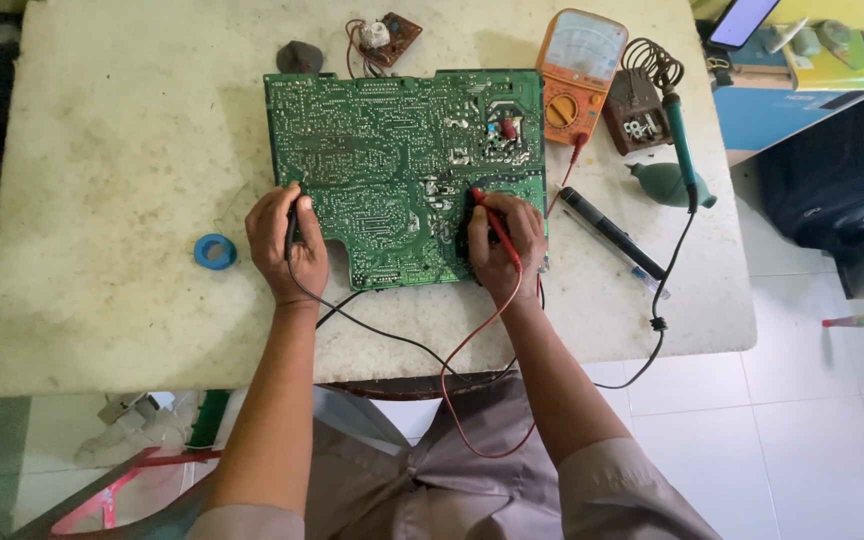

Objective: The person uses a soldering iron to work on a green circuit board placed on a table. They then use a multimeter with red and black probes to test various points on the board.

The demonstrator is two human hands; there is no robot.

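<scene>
A big green flat circuit board (392,170) lies in the middle of the pale worn table (102,150). The left hand (284,243) rests on the board's left edge, fingers closed around a thin black probe (292,222). The right hand (504,246) rests on the board's lower right part, fingers pinched on a thin red probe (492,222). An orange meter (577,72) sits just beside the board's top right corner

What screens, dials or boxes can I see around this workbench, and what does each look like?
Multimeter: orange case, pale needle dial, at the table's far edge, right of the green circuit board.
Phone: dark slab, lit pale screen, top right off the table.
Boxes: a blue one under a yellow-green one, beside the phone.
</scene>
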